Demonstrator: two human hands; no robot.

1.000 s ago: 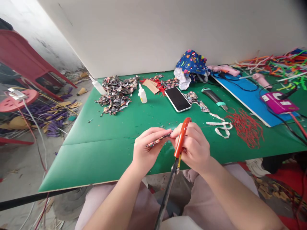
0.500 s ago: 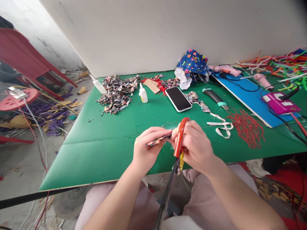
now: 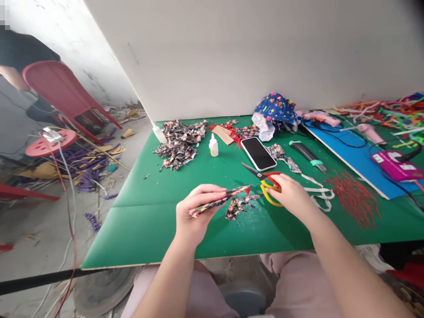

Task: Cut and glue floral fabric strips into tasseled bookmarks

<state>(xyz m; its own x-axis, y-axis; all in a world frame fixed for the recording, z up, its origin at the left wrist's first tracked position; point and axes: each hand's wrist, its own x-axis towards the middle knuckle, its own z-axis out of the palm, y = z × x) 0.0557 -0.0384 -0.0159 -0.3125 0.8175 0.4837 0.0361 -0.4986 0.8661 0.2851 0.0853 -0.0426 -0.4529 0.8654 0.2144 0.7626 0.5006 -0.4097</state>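
Observation:
My left hand (image 3: 195, 214) pinches a folded strip of patterned fabric (image 3: 221, 201) above the green table (image 3: 139, 221). The strip points right, its tip over a small patterned scrap (image 3: 237, 206) lying on the table. My right hand (image 3: 289, 194) rests on the table to the right, fingers round the red and yellow handles of scissors (image 3: 261, 176). The scissors lie flat, blades pointing left and away toward the phone (image 3: 258, 153).
A pile of patterned scraps (image 3: 179, 141), two glue bottles (image 3: 213, 145), a teal-tipped cutter (image 3: 306, 152), white ribbon (image 3: 319, 192), red threads (image 3: 354, 196), a blue mat (image 3: 347, 145), a pink device (image 3: 397, 163) and colourful strips lie on the table. Red chair and stool stand at left.
My right hand has swung the scissors from upright near the strip down onto the table to the right. A patterned scrap now lies under the strip. The view shifted.

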